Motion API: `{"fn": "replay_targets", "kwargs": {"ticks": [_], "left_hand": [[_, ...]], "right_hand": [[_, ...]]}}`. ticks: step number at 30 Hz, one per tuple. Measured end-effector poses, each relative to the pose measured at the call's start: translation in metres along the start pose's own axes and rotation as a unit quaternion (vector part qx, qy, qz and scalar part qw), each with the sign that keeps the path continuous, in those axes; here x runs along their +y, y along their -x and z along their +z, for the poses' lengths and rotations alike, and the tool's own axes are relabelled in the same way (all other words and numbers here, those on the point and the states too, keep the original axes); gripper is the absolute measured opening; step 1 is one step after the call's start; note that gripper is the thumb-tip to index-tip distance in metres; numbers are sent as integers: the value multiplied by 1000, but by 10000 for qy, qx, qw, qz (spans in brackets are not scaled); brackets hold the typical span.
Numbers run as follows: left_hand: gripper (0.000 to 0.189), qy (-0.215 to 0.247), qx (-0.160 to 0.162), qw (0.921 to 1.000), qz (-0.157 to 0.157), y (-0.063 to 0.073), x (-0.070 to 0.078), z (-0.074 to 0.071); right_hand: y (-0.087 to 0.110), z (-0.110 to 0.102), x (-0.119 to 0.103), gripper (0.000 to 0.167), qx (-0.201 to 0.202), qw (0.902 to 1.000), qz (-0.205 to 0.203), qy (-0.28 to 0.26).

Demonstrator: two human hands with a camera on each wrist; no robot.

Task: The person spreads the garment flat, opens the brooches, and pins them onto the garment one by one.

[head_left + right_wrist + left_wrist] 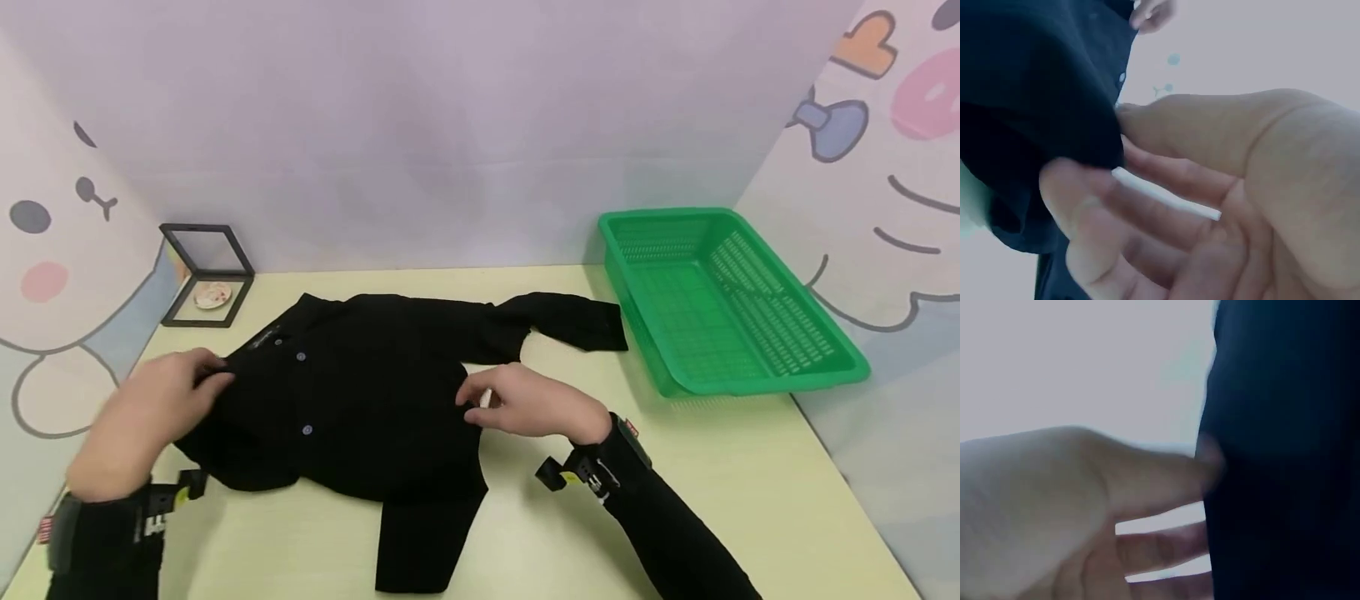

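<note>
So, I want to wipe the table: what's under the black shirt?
The pale table shows around the black shirt, evidently supporting it; anything else beneath is covered and can't be seen.

Matt black cloth in both grips, folks: the shirt [360,392] swallows the light between the left hand [161,400] and the right hand [521,402]! Across that stretch, smooth buttons [307,430], hard and plastic-looking. Below the grips, the tabletop [720,492], smooth with a soft sheen. And beyond the right hand, the basket [750,386], plastic, lightly glossy, walls perforated! Past the left hand, a smooth, plastic-looking frame [213,273].
</note>
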State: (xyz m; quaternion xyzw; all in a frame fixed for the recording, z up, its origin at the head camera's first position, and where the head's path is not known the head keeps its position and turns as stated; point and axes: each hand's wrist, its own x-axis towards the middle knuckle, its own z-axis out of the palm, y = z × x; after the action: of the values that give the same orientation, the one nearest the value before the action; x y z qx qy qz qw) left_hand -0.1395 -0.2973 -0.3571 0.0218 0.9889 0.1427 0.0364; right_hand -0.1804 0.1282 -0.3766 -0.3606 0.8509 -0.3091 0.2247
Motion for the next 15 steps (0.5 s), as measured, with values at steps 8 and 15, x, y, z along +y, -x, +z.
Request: {"fn": "replay_targets", "kwargs": {"ticks": [8,15], "left_hand": [[89,-253,-1484,9883,222,-16,53,66],[81,-989,-1548,9803,720,-40,102,96]], "right_hand": [[-19,13,18,25,703,9968,-87,365],[-25,31,21,31,352,9981,189,462]]}}
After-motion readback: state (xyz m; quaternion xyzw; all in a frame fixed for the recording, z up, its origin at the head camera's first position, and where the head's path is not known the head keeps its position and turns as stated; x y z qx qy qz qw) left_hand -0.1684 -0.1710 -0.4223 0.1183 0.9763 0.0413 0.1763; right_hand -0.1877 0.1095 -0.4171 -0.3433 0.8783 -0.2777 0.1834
